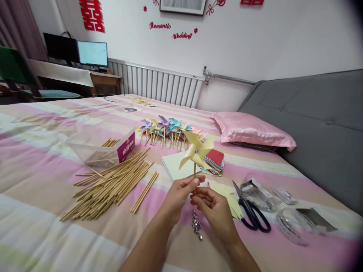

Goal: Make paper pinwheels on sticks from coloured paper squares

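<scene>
A pale yellow paper pinwheel [200, 150] stands upright on a thin wooden stick, with a small shiny gem at its centre. My left hand [181, 192] pinches the stick between thumb and fingers, just under the blades. Right below, my right hand [214, 209] has its fingers curled at the stick's lower part, which they hide. Beneath the hands, a small pile of shiny gems [196, 226] lies on the striped bedspread [124, 241]. Pale yellow paper pieces [225, 190] lie partly behind my right hand, beside dark-handled scissors [251, 211].
Loose wooden sticks [113, 189] and a clear plastic box [93, 147] lie to the left. Several finished pinwheels [167, 128] sit farther back. Near the middle are light paper sheets [176, 166] and a coloured paper stack [216, 160]. Clear tape rolls [295, 226] lie right; a pink pillow [252, 130] is behind.
</scene>
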The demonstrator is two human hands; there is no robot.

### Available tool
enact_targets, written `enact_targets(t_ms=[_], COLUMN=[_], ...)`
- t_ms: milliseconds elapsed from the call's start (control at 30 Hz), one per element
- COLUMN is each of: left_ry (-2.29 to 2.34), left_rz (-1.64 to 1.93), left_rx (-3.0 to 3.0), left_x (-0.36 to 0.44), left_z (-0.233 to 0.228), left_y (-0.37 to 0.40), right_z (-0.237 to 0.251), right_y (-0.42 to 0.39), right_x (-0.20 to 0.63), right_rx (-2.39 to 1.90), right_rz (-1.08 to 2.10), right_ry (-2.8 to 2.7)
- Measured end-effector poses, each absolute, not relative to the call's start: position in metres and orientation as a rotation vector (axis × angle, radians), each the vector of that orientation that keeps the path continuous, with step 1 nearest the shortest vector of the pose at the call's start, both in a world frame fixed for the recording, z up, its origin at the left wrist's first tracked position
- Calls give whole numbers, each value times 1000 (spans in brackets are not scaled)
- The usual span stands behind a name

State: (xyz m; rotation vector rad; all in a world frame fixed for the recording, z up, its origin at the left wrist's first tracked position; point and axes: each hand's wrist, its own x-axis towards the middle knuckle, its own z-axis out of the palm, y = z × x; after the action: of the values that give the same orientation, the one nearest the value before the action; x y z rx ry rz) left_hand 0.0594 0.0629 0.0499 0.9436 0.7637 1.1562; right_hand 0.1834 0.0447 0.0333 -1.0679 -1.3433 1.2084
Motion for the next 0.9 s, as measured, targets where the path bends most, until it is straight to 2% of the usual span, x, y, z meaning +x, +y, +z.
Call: enact_targets(t_ms=[133,467,900], left_ry=[779,1009,1148], left_rz=[1123,1193,1211], left_rx=[930,1132,1265], left_x=[61,51,41], left_z=[48,36,34], left_y=[63,76,82], right_z=[35,33,77], right_y=[43,63,182], right_x=[180,199,215], right_rx=[-1079,-1255,-1235], right_rz=[1217,1006,702], right_ry=[-1280,-872,-884])
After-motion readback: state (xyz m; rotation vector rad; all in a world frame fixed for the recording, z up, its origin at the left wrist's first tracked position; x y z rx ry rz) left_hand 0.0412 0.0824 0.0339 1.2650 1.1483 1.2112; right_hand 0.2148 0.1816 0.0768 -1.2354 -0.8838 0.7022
